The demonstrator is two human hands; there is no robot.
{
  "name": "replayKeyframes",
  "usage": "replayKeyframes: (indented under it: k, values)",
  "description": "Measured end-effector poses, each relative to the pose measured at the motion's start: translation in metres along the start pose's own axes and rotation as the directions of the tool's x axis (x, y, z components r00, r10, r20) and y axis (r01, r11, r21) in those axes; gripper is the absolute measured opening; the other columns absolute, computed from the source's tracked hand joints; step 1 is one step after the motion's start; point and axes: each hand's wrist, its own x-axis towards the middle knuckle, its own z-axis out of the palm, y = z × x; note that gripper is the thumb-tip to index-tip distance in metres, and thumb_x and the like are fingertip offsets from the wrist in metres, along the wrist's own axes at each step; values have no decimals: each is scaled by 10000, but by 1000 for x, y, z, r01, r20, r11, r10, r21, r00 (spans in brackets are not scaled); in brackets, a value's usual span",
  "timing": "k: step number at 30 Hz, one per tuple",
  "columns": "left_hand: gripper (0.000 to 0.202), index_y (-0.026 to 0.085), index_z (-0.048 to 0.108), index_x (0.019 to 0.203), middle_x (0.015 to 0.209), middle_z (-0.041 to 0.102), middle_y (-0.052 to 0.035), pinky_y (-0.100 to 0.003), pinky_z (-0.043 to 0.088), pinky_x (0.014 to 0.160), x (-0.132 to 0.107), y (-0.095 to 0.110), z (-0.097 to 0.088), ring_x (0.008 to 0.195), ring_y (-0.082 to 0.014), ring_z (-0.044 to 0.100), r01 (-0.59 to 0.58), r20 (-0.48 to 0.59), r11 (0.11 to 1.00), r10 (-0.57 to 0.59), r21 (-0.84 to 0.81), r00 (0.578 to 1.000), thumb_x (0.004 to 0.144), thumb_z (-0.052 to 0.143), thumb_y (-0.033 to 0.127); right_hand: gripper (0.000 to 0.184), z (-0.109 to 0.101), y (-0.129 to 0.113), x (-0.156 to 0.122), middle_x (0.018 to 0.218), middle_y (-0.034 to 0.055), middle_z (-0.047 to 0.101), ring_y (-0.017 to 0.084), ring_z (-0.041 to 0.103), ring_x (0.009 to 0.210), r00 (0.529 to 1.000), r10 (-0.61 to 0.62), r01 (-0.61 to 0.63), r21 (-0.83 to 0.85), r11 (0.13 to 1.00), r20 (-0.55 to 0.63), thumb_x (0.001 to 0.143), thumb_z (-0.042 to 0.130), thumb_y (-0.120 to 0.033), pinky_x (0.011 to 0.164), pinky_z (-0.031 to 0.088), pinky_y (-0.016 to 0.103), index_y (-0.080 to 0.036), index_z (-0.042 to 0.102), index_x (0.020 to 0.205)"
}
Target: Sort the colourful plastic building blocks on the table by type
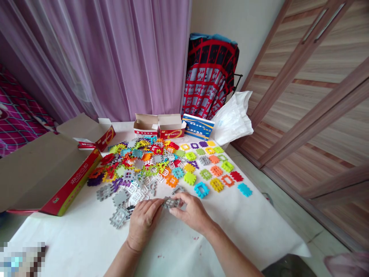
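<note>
Close to the near side of the table, my right hand (191, 213) is closed in a pinch on a grey interlocking block (169, 202) with a window-like grid. My left hand (145, 219) grips the left edge of that block, its fingertips partly hidden. Just beyond them lies another grey block (178, 189). To the left of my left hand are loose grey blocks (118, 218). A mixed pile of coloured interlocking blocks (147, 157) and white window pieces (137, 192) spreads ahead. On the right, separate blocks (216, 184) lie in rough rows.
A large open red box (77, 181) stands at the left, with a smaller open box (105, 136) behind it. Small red boxes (171, 132), a blue box (198, 127) and a white plastic bag (233, 119) line the back. Wooden cupboard doors (311, 84) are at the right.
</note>
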Motion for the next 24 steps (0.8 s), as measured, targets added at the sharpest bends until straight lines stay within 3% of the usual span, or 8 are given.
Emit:
replayKeyframes:
  k: [3, 5, 6, 7, 11, 15, 24]
  values:
    - [415, 228, 515, 1351, 1063, 747, -88, -315, 538, 790, -2, -3, 6, 900, -204, 711, 59, -34, 997, -57, 49, 998, 939, 539, 276, 290, -31, 25, 23, 912, 24, 722, 196, 665, 818, 970, 50, -69, -74, 995, -239, 714, 692, -376, 734, 514, 302, -237, 653, 966]
    - [479, 222, 445, 1411, 1114, 732, -103, -329, 545, 826, -2, -6, 9, 956, -214, 706, 74, -36, 995, -72, 62, 997, 941, 524, 267, 301, -61, 48, 46, 966, 64, 707, 237, 651, 902, 862, 117, -216, -149, 965, -494, 707, 674, -416, 777, 497, 339, -222, 631, 933]
    - [481, 227, 435, 1418, 1122, 729, -102, -332, 546, 839, -2, -7, 11, 972, -215, 703, 70, -29, 996, -69, 63, 997, 943, 512, 250, 322, -77, 60, 59, 998, 89, 701, 259, 642, 933, 791, 149, -309, -179, 934, -593, 691, 678, -421, 798, 486, 360, -212, 624, 930]
    - [475, 232, 437, 1415, 1120, 729, -98, -332, 547, 845, -2, -7, 11, 977, -213, 703, 62, -23, 996, -61, 63, 998, 945, 500, 233, 346, -90, 71, 70, 1025, 108, 698, 273, 634, 955, 753, 169, -376, -204, 904, -636, 685, 683, -417, 817, 476, 373, -199, 623, 948]
    - [438, 230, 471, 1382, 1116, 727, -95, -324, 552, 849, 1, -9, 12, 977, -209, 702, 51, -7, 996, -51, 74, 999, 945, 484, 209, 355, -116, 97, 103, 1041, 134, 705, 289, 622, 997, 733, 216, -528, -339, 779, -645, 744, 671, -401, 851, 435, 384, -167, 644, 1010]
    - [397, 210, 510, 1336, 1121, 725, -93, -316, 551, 868, 0, -9, 12, 992, -197, 697, 42, -8, 996, -42, 81, 999, 941, 482, 185, 366, -108, 103, 113, 1084, 126, 703, 294, 609, 1047, 732, 240, -583, -402, 706, -638, 788, 665, -414, 865, 408, 382, -176, 659, 1066]
    - [310, 202, 562, 1245, 1145, 719, -85, -300, 562, 850, 3, -8, 10, 1000, -182, 694, 5, -12, 997, -4, 73, 1000, 952, 465, 174, 353, -99, 107, 119, 1138, 109, 688, 284, 587, 1113, 751, 297, -609, -443, 658, -590, 813, 664, -409, 879, 393, 376, -195, 653, 1093]
